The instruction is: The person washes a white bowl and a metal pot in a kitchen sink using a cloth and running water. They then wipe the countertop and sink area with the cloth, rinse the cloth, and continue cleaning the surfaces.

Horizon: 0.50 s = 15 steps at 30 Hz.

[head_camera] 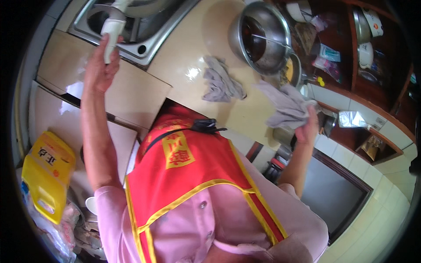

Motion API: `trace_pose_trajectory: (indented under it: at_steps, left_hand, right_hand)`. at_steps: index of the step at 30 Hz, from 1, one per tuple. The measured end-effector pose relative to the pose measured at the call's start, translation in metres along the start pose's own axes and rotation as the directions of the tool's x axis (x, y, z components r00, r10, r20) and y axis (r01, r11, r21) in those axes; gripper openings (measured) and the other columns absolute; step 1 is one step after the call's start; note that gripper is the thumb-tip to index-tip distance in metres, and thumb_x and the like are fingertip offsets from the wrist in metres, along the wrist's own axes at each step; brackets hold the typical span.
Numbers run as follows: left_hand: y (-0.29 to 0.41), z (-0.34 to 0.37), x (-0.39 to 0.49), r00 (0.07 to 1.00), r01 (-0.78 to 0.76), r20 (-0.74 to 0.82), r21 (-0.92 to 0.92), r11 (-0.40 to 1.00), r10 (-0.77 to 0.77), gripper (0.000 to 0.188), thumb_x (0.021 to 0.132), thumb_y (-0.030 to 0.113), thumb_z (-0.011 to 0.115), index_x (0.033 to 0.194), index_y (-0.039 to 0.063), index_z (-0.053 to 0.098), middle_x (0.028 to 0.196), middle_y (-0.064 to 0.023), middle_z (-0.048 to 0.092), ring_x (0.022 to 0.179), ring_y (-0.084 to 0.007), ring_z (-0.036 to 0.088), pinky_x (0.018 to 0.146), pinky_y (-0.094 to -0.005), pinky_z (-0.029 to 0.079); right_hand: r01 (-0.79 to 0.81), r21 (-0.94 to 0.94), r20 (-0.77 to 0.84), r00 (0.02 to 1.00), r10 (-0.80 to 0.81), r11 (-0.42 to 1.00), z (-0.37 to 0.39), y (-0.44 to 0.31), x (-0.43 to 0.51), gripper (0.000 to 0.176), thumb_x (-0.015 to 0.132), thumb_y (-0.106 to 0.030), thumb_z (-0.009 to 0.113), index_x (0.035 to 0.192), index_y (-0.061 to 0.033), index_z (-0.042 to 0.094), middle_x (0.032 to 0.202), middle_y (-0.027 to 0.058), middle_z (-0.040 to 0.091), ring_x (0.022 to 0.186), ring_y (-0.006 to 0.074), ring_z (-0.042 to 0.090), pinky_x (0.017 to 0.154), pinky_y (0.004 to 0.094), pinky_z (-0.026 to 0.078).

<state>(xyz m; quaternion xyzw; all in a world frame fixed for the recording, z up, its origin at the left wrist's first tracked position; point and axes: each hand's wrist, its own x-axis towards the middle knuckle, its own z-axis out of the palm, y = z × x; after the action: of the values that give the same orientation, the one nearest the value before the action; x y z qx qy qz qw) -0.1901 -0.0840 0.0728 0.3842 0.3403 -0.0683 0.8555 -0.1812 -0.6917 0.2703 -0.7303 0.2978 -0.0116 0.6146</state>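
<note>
My left hand grips the white handle of a utensil over the corner of a stainless steel sink. The utensil's far end runs out of the top of the view, so its kind is unclear. On the right, my right hand is closed around a bunched grey cloth, which hangs loosely above the counter. Between the hands, a second grey cloth lies crumpled on the counter. A large steel bowl with dark liquid and a long-handled utensil in it stands beyond.
Past the bowl is a smaller pan with something yellow in it. Dark wooden shelves hold bowls and packets along the right. A yellow plastic jug stands low at left, beside plastic bags. A red apron covers my front.
</note>
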Motion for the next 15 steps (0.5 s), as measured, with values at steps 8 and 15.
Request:
trace_pose_trajectory:
  at_steps: [8,15]
  left_hand:
    - [0.030,0.003,0.018,0.996,-0.085,0.044,0.073,0.994,0.082,0.028,0.100,0.024,0.071,0.115,0.008,0.054,0.081,-0.0040,0.062,0.049,-0.0078,0.043,0.041,-0.0242,0.029]
    - [0.052,-0.020,0.013,0.979,-0.097,-0.161,0.172,0.980,0.125,0.030,0.103,0.036,0.066,0.112,0.010,0.055,0.078,0.0000,0.054,0.048,-0.0056,0.039,0.039,-0.0239,0.026]
  right_hand:
    - [-0.034,0.285,0.365,0.928,-0.075,0.958,0.158,-0.074,0.002,0.052,0.104,-0.038,0.060,0.142,-0.0029,0.058,0.139,0.0152,0.063,0.126,0.0299,0.062,0.109,0.0440,0.050]
    - [0.419,-0.066,0.656,0.702,-0.277,0.906,0.484,-0.025,0.086,0.035,0.101,-0.034,0.068,0.105,0.0006,0.069,0.099,0.0068,0.072,0.089,0.0167,0.060,0.080,0.0317,0.049]
